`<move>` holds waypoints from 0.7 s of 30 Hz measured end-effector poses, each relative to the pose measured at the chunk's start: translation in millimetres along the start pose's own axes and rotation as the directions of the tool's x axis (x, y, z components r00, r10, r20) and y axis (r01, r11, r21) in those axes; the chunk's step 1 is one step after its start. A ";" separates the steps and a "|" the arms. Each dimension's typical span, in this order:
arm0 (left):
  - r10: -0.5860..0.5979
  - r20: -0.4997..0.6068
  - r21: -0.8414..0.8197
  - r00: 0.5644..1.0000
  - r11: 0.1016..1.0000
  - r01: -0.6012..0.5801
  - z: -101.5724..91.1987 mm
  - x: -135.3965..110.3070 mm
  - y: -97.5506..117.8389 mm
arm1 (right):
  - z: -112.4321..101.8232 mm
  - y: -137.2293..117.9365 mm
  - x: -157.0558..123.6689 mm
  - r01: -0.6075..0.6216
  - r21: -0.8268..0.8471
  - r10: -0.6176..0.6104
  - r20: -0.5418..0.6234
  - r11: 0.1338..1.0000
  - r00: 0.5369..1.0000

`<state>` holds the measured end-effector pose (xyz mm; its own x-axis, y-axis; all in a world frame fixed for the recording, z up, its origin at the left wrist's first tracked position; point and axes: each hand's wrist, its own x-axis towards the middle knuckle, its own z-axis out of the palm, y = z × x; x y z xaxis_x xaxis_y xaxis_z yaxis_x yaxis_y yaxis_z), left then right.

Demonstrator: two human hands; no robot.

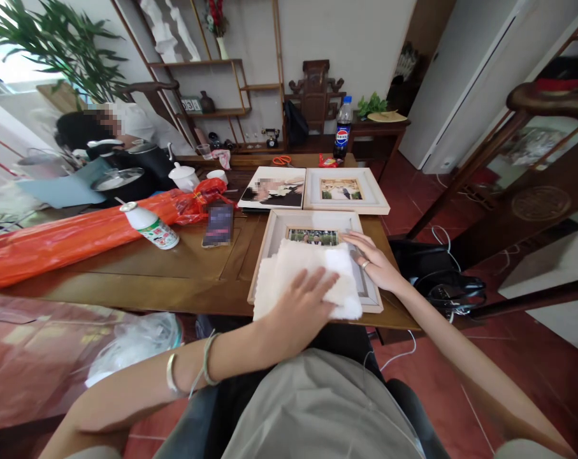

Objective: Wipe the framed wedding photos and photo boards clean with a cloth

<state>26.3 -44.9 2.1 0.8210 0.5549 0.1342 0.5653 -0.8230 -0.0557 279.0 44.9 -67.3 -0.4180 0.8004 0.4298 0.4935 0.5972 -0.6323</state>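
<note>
Pale rectangular picture frame (274,234) lies partly under a fluffy white cloth (313,257)

A broad brown wooden desk (207,274) carries everything here. Across its left part stretches a long bundle wrapped in shiny orange-red plastic (92,236). The picture frame lies flat near the desk's front edge, with the top of a photograph of people before greenery showing above the cloth. Just behind it, to the right, is a second pale rectangular frame (373,191) around a smaller photograph; beside that one, to the left, lies a white-edged photo panel (274,191).

The cloth spreads over the front and middle of the picture frame and hangs past its near edge. The bare left hand (298,312) lies flat on top of the cloth, fingers spread and not closed on anything. The bare right hand (378,262) touches the frame's right side, fingers extended and unclenched.

Toward the back of the desk stands a clear bottle of dark drink with a blue cap and label (343,135). A white bottle with a green-printed label (152,228) lies tilted against the bundle. Between the bundle and the picture frame is a dark flat phone (218,224). Orange-handled scissors (281,160) lie behind the photo panel. Smallest is a thin metal ring (366,264) on the right hand.
</note>
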 end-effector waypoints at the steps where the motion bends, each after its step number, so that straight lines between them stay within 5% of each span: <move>1: 0.007 -0.021 0.002 1.000 1.000 -0.007 -0.9 -3.0 7.0 | -0.1 -0.5 0.2 0.001 0.001 -0.001 -0.003 1.000 1.000; 4: -0.039 -0.032 0.033 0.999 0.999 0.040 6.1 2.6 6.6 | -0.1 -0.7 0.7 0.010 0.003 -0.010 -0.001 1.000 1.000; 9: -0.244 -0.026 0.100 0.969 0.964 0.246 32.3 45.3 -45.0 | 1.0 1.6 0.5 -0.002 -0.005 0.002 -0.003 1.000 1.000; 14: -0.159 -0.070 0.150 0.985 0.974 0.168 37.8 83.9 -91.1 | 2.6 3.3 0.0 -0.017 0.000 0.017 -0.028 1.000 0.999; 17: -0.101 0.002 0.170 0.995 0.981 0.099 31.4 87.1 -80.9 | 2.8 1.5 0.0 -0.040 0.008 0.040 -0.053 0.999 0.998; 21: -0.134 0.087 0.194 0.987 0.974 0.115 19.8 64.2 -22.9 | 2.1 -4.1 0.1 -0.055 0.024 0.056 -0.061 0.998 0.997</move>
<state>67.7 12.0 -7.6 0.7416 0.6687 0.0536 0.6608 -0.7144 -0.2304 275.4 42.4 -66.0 -0.3424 0.8342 0.4323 0.4971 0.5512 -0.6701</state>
